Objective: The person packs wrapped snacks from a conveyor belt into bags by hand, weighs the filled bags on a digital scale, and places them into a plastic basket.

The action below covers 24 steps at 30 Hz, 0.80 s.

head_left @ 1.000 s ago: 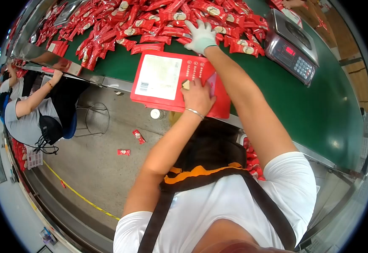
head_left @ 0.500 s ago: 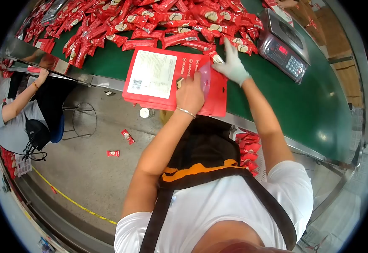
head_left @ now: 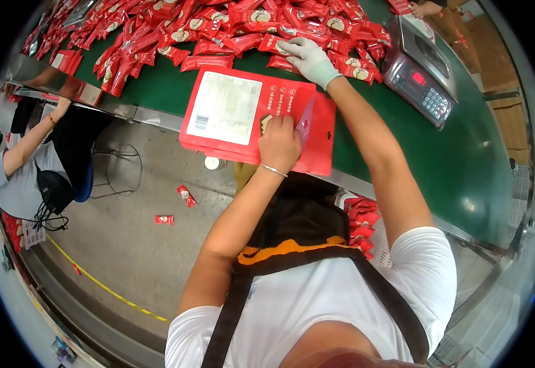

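Note:
A stack of flat red pouches (head_left: 194, 132) with a white printed label lies at the near edge of the green table. My left hand (head_left: 279, 145), bare with a bracelet at the wrist, is closed on the top pouch's open edge, where a pinkish inner side shows. My right hand (head_left: 312, 61), in a white glove, is beyond the pouch at the front of the heap of small red packets (head_left: 252, 27). Its fingers and thumb are around the end of one red packet (head_left: 272, 45).
A digital scale (head_left: 419, 80) stands on the green table (head_left: 439, 165) to the right. At left, a seated person (head_left: 28, 172) rests a hand by a metal edge. Another hand (head_left: 426, 8) shows at top right. A crate of red packets (head_left: 361, 224) sits below the table.
My right hand has moved from the pouch's opening up and left onto the packets. My left hand still holds the pouch, whose raised edge now stands narrower.

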Available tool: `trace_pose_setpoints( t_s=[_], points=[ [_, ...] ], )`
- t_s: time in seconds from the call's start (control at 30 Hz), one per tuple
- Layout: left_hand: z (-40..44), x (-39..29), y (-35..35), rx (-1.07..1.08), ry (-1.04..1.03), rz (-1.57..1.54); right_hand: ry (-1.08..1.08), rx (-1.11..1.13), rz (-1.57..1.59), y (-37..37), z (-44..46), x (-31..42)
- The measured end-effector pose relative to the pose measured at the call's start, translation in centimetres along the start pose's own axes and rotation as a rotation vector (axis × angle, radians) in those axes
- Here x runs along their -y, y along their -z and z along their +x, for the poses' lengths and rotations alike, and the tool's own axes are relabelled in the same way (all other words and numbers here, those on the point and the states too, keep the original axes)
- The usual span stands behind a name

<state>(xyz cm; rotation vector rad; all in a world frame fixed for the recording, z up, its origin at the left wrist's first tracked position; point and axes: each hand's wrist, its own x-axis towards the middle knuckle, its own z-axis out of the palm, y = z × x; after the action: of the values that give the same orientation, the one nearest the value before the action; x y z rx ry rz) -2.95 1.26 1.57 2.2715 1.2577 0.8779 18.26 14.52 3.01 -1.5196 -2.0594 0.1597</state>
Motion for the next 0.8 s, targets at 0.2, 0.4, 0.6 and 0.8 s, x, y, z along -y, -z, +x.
trace_pose_setpoints(
  t_s=[0.2, 0.4, 0.6, 0.8],
  points=[
    [0.3, 0.0, -0.2, 0.004, -0.02, -0.018, -0.085, 0.134, -0.161, 0.9, -3.2, -0.2],
    [0.1, -0.1, -0.1, 0.004, -0.026, 0.009, -0.295, 0.429, -0.215, 4.3, -4.6, 1.6],
    [0.4, 1.2, -1.4, -0.015, -0.053, -0.104, -0.448, 0.019, 0.415, 9.4, -13.8, 10.2],
    [0.9, 0.3, -1.1, 0.031, 0.073, -0.567, -0.423, 0.238, 0.251, 8.1, -18.7, 11.6]
  ],
)
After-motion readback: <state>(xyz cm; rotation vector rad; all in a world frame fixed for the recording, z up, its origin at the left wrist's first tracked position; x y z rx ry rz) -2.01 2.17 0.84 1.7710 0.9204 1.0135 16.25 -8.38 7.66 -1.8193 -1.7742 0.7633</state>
